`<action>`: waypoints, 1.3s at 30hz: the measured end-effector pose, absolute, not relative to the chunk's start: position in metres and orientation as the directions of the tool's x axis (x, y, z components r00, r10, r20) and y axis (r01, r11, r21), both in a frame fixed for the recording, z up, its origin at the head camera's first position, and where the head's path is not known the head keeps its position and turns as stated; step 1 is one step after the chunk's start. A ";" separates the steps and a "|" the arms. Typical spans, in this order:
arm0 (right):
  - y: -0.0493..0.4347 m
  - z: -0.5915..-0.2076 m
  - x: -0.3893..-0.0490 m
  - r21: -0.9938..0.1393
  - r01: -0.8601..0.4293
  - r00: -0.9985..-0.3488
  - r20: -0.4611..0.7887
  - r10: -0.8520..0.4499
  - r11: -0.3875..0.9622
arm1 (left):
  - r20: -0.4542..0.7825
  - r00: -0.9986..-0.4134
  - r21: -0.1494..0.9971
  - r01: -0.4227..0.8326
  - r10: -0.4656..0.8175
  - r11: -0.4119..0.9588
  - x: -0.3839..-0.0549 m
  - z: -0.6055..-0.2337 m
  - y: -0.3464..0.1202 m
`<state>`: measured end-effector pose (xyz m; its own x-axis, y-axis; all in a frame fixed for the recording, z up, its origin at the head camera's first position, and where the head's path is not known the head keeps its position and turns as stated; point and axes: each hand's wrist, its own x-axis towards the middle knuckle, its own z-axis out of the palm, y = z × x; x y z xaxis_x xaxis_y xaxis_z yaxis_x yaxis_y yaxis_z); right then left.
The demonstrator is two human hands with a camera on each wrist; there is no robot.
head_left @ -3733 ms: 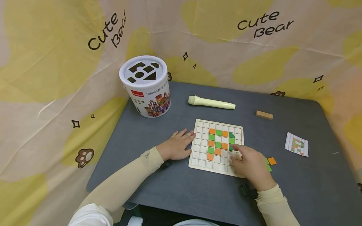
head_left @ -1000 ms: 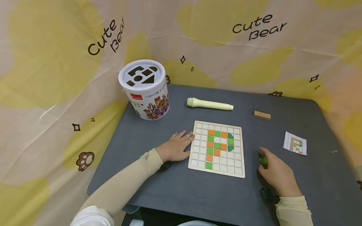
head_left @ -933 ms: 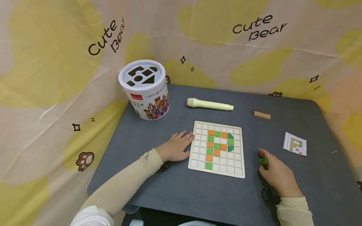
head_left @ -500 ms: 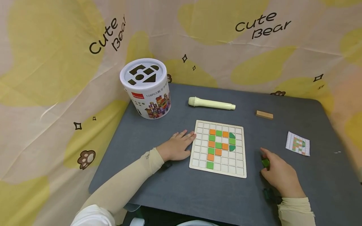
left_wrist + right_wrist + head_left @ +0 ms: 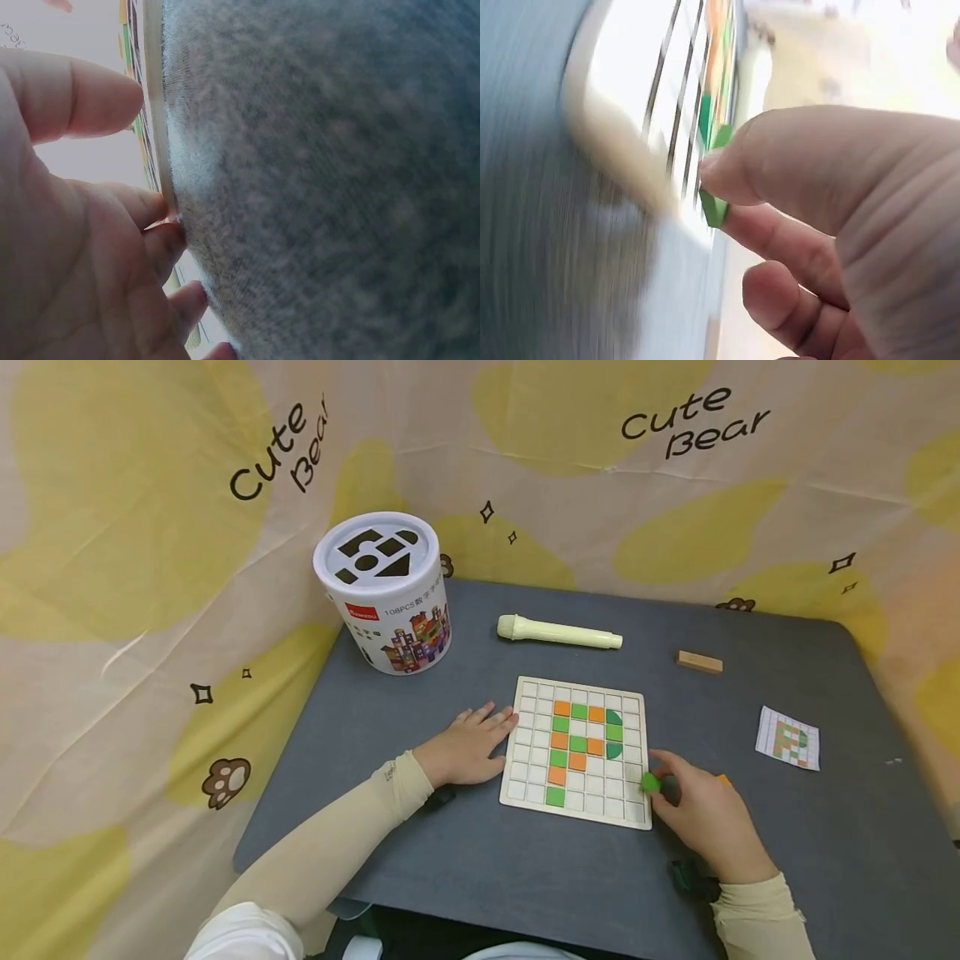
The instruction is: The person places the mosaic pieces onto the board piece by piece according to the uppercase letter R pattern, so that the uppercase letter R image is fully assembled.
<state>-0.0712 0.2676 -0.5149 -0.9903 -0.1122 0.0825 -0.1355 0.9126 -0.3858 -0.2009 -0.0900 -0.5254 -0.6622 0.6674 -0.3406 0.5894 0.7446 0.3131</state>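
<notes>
A pale square grid board (image 5: pixel 525 793) lies on the table, bearing orange, green and dark green pieces set in a letter-like pattern. My left hand (image 5: pixel 468 752) lies flat with spread fingers, the fingertips touching the board's left edge. In the left wrist view, its fingers (image 5: pixel 90 97) reach the board's rim (image 5: pixel 154 82). At the board's right edge, my right hand (image 5: pixel 708 814) pinches a green tile (image 5: pixel 651 782) between thumb and finger. The right wrist view shows this green tile (image 5: pixel 714 208) partly covered by the thumb. An orange tile (image 5: pixel 723 779) peeks out behind the right hand.
A white lidded block bucket (image 5: pixel 390 602) stands at the back left. A pale yellow toy microphone (image 5: pixel 558 632) lies behind the board. Further right are a wooden block (image 5: pixel 699 662) and a small pattern card (image 5: pixel 787 739). The grey table (image 5: pixel 450 860) meets a printed cloth at the back.
My right hand has moved left from the tabletop to the board's right edge, carrying the green tile. Since the earliest frame, a green tile has appeared at the pattern's lower end. My left hand stays put.
</notes>
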 end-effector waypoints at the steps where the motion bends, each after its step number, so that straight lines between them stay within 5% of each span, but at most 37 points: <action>1: 0.259 -0.513 -0.073 -0.391 -0.159 -0.987 0.072 -0.143 0.906 | -0.340 -0.663 0.311 0.590 0.667 0.745 -0.201 -0.525 -0.090; 7: 0.222 -0.515 -0.082 -0.390 -0.229 -0.970 0.012 -0.244 0.892 | -0.339 -0.660 0.313 0.592 0.670 0.742 -0.201 -0.526 -0.089; 15: 0.213 -0.524 -0.086 -0.371 -0.326 -0.944 0.083 -0.318 0.870 | -0.353 -0.653 0.311 0.594 0.670 0.742 -0.201 -0.523 -0.089; 30: 0.209 -0.525 -0.089 -0.339 -0.334 -0.942 0.082 -0.326 0.880 | -0.353 -0.657 0.308 0.591 0.666 0.746 -0.202 -0.525 -0.091; 39: 0.236 -0.514 -0.082 -0.379 -0.120 -0.984 0.165 -0.060 0.917 | -0.335 -0.661 0.294 0.604 0.672 0.741 -0.202 -0.528 -0.091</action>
<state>-0.0821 0.2361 -0.5140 -0.9845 -0.0602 0.1648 -0.1196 0.9175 -0.3794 -0.2024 -0.0914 -0.5279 -0.6608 0.6716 -0.3351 0.6038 0.7409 0.2941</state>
